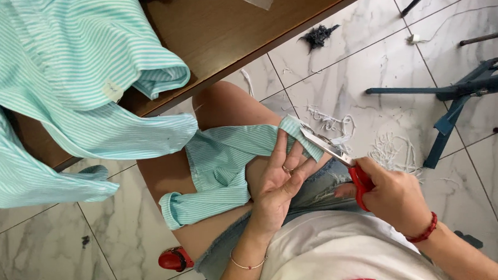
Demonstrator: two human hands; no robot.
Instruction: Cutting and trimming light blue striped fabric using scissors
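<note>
A soft mint-and-white striped cotton garment is draped off the brown wooden table edge & down across the lap. Its narrow strip end is pinched betw. fingers of the left hand, palm up, below the table. Red-handled steel scissors, blades at the strip end, are clenched in the right hand; frayed white thread scraps lie on marble tile floor nearby.

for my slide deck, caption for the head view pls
Left hand holds striped cloth while right hand snips it with red scissors.
</note>
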